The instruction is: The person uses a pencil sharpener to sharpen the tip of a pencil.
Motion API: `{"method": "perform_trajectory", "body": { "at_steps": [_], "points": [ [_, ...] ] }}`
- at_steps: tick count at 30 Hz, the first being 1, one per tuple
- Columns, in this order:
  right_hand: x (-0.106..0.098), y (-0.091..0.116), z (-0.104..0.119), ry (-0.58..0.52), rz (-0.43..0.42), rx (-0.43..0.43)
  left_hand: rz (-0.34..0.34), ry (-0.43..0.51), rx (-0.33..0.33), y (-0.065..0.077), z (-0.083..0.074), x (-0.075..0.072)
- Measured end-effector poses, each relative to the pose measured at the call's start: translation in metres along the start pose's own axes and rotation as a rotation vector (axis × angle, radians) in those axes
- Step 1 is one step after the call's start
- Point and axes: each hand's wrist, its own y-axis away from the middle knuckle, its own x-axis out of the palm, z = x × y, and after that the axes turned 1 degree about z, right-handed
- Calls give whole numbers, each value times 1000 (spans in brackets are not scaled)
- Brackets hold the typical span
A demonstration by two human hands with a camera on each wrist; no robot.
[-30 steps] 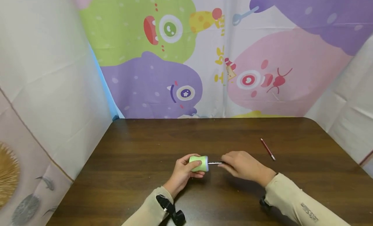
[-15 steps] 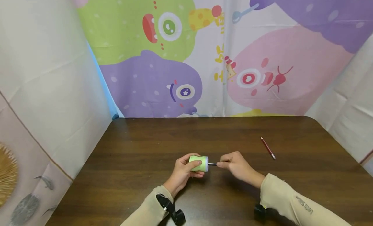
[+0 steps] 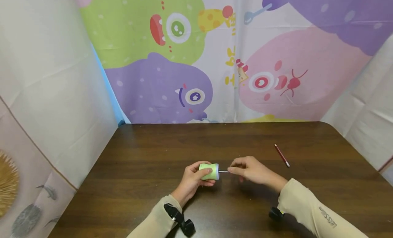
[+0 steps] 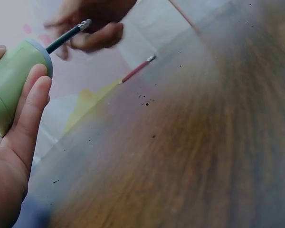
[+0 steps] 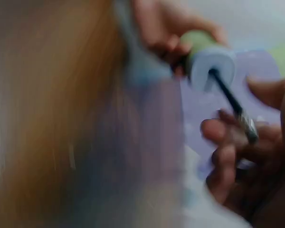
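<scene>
My left hand [image 3: 191, 181] grips a small green pencil sharpener [image 3: 214, 176] with a pale blue rim, held sideways above the table. A dark pencil [image 4: 66, 38] sticks out of the hole in its end face, its silvery end pointing right. Beside that end is my right hand [image 3: 256, 171]. In the right wrist view, its thumb [image 5: 266, 92] stands apart from the pencil and the loosely bent fingers lie behind it, without a pinch. The pencil's inner tip is hidden in the sharpener.
A dark red pencil [image 3: 281, 155] lies on the brown wooden table [image 3: 153, 146], to the right and farther back. Behind the table hangs a cartoon-printed curtain [image 3: 224, 105]. Pale cloths [image 3: 61, 77] hang at the sides.
The right hand gripped the pencil's outer end half a second ago; now its fingers have loosened off it and the wrist has turned. The left hand and sharpener stay almost in place.
</scene>
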Motion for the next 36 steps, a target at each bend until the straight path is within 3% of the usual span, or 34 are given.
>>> {"method": "perform_trajectory", "body": {
  "at_steps": [3, 7, 9, 10, 12, 14, 19, 22, 26, 29, 31, 33, 34, 36],
  "points": [
    [-7, 5, -1, 316, -117, -274, -13, 14, -8, -1, 0, 0],
    [-11, 4, -8, 535, -169, -620, -26, 14, -10, -1, 0, 0],
    [-5, 2, -12, 624, -217, -714, -34, 8, -4, -1, 0, -1],
    [0, 1, -14, 659, -251, -722, -37, 3, 1, -1, 1, -1],
    [12, 1, -19, 694, -328, -679, -47, -8, 9, -1, 1, -2],
    [23, 1, -23, 635, -360, -566, -52, -15, 8, -2, 2, -2],
    [29, 2, -17, 277, -283, -206, -61, -15, -8, -1, 2, 0],
    [21, -4, -7, -25, -173, -1, -65, 2, 2, -2, 2, 0],
    [9, -10, -3, -502, 66, 272, -50, 0, 20, -2, 1, -1],
    [5, -11, -9, -705, 237, 424, -21, -25, 28, -1, 1, 0],
    [3, -10, -12, -732, 298, 453, 4, -44, 32, -1, 1, 0],
    [3, -7, -14, -667, 273, 408, 18, -51, 31, -1, 1, 0],
    [3, -6, -13, -598, 242, 355, 15, -48, 29, 0, 1, 1],
    [3, -2, -10, -343, 147, 176, 6, -33, 22, 0, 0, 1]
  ]
}}
